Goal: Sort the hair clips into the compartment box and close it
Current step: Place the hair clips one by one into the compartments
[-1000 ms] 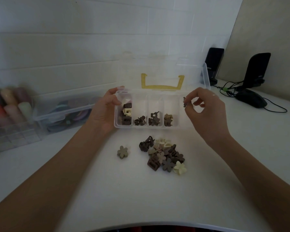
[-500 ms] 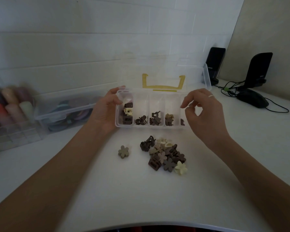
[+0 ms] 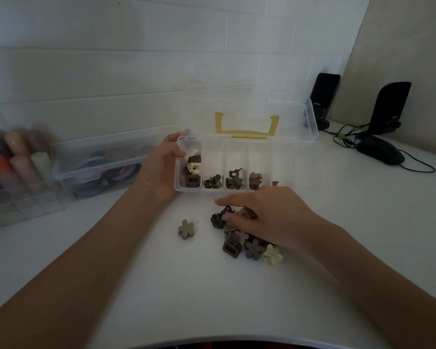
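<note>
The right hand [image 3: 269, 217] lies on the pile of small brown and cream plastic hair clips [image 3: 239, 238] just before the clear plastic compartment box [image 3: 237, 182]. Its fingers [image 3: 227, 204] are loosely apart, clamped on nothing I can see. The left hand [image 3: 161, 167] grips the box's left end.

The compartment box [image 3: 237, 170] is clear, glossy plastic, its lid clasp [image 3: 247, 124] an opaque yellow plastic. The hair clips [image 3: 239, 238] look like matt plastic in browns, grey-green and cream. The worktop [image 3: 161, 285] is smooth, matt white. The storage bin [image 3: 96, 167] at left is clear plastic too. The mouse [image 3: 380, 152] is matt black.
</note>
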